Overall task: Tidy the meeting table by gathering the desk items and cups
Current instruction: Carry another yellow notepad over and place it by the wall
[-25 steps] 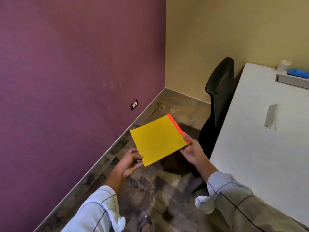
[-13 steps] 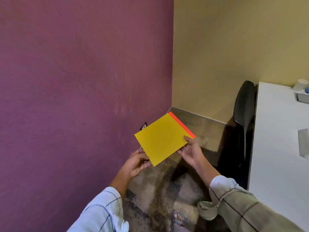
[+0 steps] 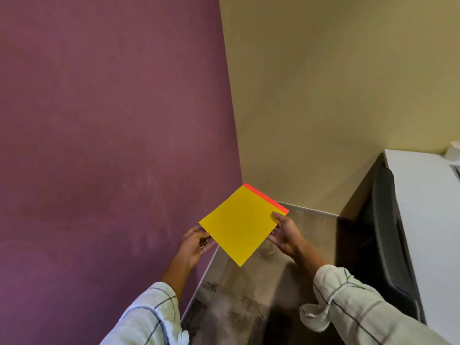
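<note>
Yellow paper sheet [image 3: 240,224] with orange far edge, held in mid-air over floor, left hand [image 3: 195,242] pinching left corner, right hand [image 3: 283,231] gripping right edge, white table [image 3: 428,220] at right.

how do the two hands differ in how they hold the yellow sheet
The left hand grips the yellow sheet at its left edge, near the sheet's leftmost corner; the right hand holds the right edge, close to the orange strip. The left hand's fingers curl under the sheet, while the right hand's thumb lies on top. Both hold the sheet in the air, over the floor.
</note>
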### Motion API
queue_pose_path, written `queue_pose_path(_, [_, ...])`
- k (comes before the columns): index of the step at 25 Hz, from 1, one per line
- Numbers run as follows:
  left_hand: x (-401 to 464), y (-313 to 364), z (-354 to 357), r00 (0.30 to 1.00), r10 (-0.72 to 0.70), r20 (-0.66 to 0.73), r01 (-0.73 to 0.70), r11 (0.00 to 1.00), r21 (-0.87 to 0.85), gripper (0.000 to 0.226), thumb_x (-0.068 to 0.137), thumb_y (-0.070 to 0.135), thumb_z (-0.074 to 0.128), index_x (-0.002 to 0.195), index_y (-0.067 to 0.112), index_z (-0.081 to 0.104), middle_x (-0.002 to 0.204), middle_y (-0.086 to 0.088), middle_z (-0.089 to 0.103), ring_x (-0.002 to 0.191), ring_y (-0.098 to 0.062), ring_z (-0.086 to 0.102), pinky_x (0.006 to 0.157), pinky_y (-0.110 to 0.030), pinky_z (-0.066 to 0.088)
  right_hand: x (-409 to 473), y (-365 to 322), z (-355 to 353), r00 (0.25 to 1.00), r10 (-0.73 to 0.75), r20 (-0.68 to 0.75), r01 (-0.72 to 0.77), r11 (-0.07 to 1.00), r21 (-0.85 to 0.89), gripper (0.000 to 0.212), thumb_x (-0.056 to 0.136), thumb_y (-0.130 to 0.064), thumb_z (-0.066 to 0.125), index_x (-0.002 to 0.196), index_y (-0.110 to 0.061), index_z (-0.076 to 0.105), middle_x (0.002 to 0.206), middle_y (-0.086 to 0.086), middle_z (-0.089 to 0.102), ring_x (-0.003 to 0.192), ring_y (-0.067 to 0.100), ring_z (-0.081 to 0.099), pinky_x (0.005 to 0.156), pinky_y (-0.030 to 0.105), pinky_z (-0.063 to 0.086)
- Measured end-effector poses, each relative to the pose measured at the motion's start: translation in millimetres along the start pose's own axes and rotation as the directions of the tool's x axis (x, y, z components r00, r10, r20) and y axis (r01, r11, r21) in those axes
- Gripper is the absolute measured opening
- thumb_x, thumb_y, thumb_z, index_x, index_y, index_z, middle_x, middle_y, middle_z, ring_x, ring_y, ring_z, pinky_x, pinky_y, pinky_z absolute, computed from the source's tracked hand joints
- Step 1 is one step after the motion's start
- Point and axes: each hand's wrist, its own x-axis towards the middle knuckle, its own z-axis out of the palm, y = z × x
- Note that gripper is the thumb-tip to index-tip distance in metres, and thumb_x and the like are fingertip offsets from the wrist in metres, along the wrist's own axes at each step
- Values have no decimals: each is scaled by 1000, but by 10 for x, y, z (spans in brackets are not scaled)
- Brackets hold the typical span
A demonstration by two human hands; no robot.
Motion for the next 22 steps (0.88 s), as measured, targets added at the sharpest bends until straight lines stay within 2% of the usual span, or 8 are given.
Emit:
queue_pose_path(2, [363,233,346,1000,-10,10,10,1000,4,27,91,-16,45,108,4,50,93,-15,65,79,-26,64,50,-31,59,320,-349,93,996,-64,-64,66,997,29,20,99,-20,48,115,-10,56,105,12,67,99,27,63,91,47,50])
queue_pose_path(4, [709,384,713,999,-1,41,0,1000,30,27,90,-18,45,107,3,50,93,-15,64,78,-26,64,49,-31,59,607,-669,99,977,-168,-135,170,985,7,20,98,-18,50,116,-12,58,101,11,69,89,26,65,79,44,54])
queue_pose_path(7, [1297,628,1338,994,-7,108,2,999,46,28,87,-19,49,106,0,53,92,-16,65,79,-26,65,51,-32,59,1030,-1236,44,926,-276,-257,284,959,-9,16,99,-18,50,112,-14,58,91,7,67,79,22,63,69,38,53])
queue_pose_path(10, [1926,769,1974,983,-31,181,13,995,96,29,85,-20,51,107,-1,56,96,-19,65,85,-29,64,55,-33,61,1384,-1773,-95,879,-310,-362,342,940,25,11,100,-17,48,107,-15,56,89,4,65,77,20,61,78,41,50])
queue_pose_path(12, [2349,823,2434,967,-52,248,19,991,135,25,84,-20,51,99,0,58,94,-19,65,86,-29,64,57,-34,61,1632,-2134,-264,839,-332,-431,385,922,40,10,100,-17,49,107,-14,55,89,5,65,78,21,60,81,43,49])
queue_pose_path(17, [3477,947,3858,876,-155,456,59,974,219,20,85,-13,55,94,4,62,92,-18,68,85,-28,65,63,-37,62,2299,-3094,-759,704,-374,-604,511,857,65,16,99,-20,51,113,-15,56,104,9,67,93,27,63,87,44,51])
queue_pose_path(20, [3977,972,4859,811,-219,542,37,945,326,21,83,-12,60,95,5,62,98,-18,70,89,-29,68,66,-39,62,2575,-3695,-1073,623,-363,-693,570,817,84,10,98,-21,51,103,-18,58,109,12,67,103,33,63,97,52,48])
queue_pose_path(22, [4187,948,5456,809,-241,536,6,915,402,20,81,-13,62,91,5,62,96,-18,70,86,-29,69,66,-38,62,2689,-4050,-1296,569,-346,-746,604,791,94,9,96,-18,52,101,-18,59,110,15,68,104,36,64,96,55,48])
